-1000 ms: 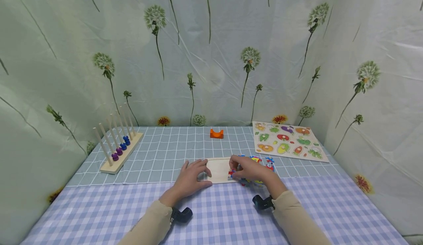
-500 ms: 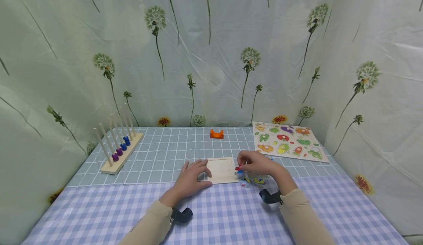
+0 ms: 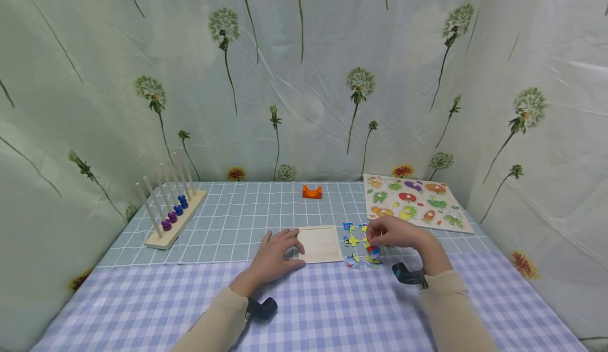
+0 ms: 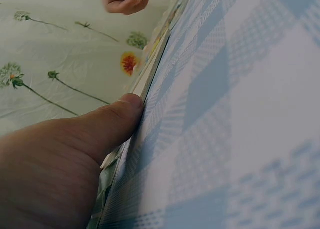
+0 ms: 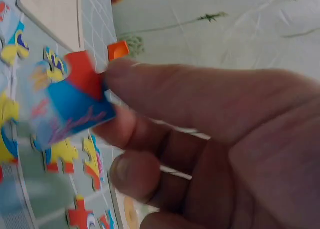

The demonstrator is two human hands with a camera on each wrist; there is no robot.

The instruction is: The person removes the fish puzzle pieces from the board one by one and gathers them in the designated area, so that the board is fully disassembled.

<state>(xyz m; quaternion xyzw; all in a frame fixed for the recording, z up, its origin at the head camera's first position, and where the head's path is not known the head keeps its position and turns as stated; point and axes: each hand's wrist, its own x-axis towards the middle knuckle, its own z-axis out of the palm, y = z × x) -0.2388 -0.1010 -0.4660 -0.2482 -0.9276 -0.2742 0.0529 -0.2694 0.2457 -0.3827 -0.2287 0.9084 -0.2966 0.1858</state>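
Observation:
A shallow, bare wooden puzzle tray [image 3: 319, 244] lies mid-table. My left hand [image 3: 274, 256] rests at its left side, fingers spread and relaxed; in the left wrist view the thumb [image 4: 117, 119] touches the tray's edge. To the right of the tray, my right hand [image 3: 398, 232] is raised over several loose jigsaw pieces [image 3: 352, 241]. Between its thumb and forefinger it pinches one jigsaw piece [image 5: 80, 96], red and blue with pink lettering, tilted and partly blurred in the right wrist view. The hand hides some pieces beneath it in the head view.
A vegetable peg puzzle board [image 3: 413, 201] lies at the back right. An orange block with a curved notch [image 3: 312, 192] stands at the back middle. On the left is a wooden peg stand [image 3: 177, 220] with purple and blue beads.
From over the tray's right side, my right hand has moved right with the jigsaw piece, now above the loose pieces. The left hand stays put.

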